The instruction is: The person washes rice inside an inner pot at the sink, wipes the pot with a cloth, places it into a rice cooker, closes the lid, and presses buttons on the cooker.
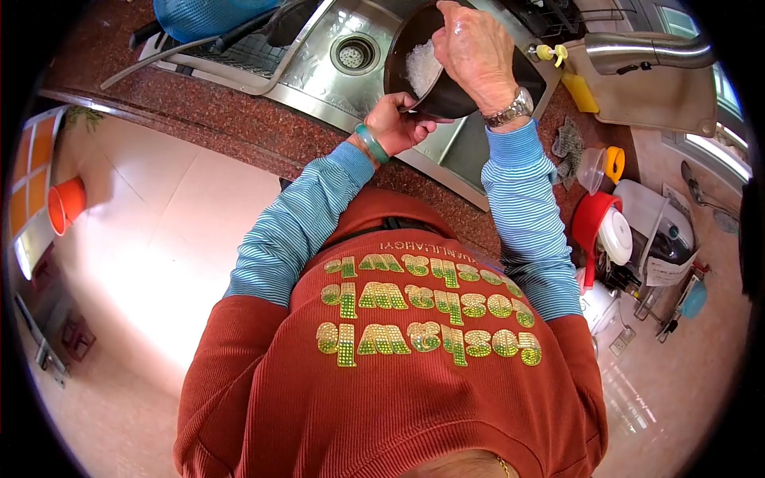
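A dark brown round pot (462, 99) is tilted over the steel sink, with whitish, grainy contents (421, 68) showing inside. My left hand (394, 127), a green bangle at its wrist, supports the pot's near rim with curled fingers, the thumb on the edge. Across the pot's opening reaches my right hand (476, 52), a metal watch on its wrist. Its fingers are bent down at the contents and the upper rim; whether they hold anything I cannot make out. The sink drain (355, 55) lies left of the pot.
A blue basket (203, 20) and a dish rack stand at the upper left. Right of the sink are a yellow-topped pump (550, 53), a yellow sponge (580, 93), a grey cloth (568, 151) and a red basin (590, 223). A speckled counter edge (231, 119) runs before me.
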A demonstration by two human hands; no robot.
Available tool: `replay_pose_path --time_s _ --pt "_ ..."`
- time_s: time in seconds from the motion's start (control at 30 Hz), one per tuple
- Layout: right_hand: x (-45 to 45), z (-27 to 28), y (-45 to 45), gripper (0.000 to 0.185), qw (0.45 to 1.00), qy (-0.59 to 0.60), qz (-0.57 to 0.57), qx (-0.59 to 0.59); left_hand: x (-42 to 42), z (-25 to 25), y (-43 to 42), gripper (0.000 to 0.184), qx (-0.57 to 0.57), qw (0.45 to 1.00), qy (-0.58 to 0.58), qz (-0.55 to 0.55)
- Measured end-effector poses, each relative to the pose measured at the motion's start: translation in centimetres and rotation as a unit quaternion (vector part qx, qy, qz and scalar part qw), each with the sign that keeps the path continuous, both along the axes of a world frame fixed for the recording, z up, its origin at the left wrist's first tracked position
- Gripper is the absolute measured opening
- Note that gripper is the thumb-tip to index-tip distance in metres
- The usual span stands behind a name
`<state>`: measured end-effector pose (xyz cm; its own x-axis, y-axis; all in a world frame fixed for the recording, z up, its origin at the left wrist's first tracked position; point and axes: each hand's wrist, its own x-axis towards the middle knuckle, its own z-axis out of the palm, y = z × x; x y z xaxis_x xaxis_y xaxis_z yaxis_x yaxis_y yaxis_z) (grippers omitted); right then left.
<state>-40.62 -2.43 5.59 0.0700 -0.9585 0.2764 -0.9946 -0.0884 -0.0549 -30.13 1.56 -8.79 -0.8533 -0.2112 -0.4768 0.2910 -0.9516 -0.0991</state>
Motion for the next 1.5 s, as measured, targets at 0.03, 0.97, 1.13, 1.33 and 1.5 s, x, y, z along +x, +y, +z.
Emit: replay_pose_path --time_s 0.03,0.97,1.13,1.33,1.5 --pt "0.0 0.0 0.0 0.01 1.0 -0.003 -0.003 0.009 0.0 0.0 0.0 0.031 0.0 1.0 0.0 0.0" --pt "0.6 1.3 0.5 0.01 0.999 -0.036 -0.018 0.022 -0.1 0.0 0.1 0.019 0.009 1.0 -0.015 0.003" --pt "0.8 1.6 0.7 0.013 0.999 -0.035 -0.022 0.032 -0.1 0.0 0.1 0.018 0.006 1.0 -0.004 0.003" --pt "1.2 1.9 0.9 0.016 0.998 -0.035 -0.03 0.036 -0.1 -0.2 0.1 0.02 -0.001 1.0 -0.01 -0.001" --pt "1.3 2.0 1.1 0.016 0.999 -0.041 -0.024 0.022 -0.2 -0.3 0.2 0.021 0.009 1.0 -0.012 0.002"
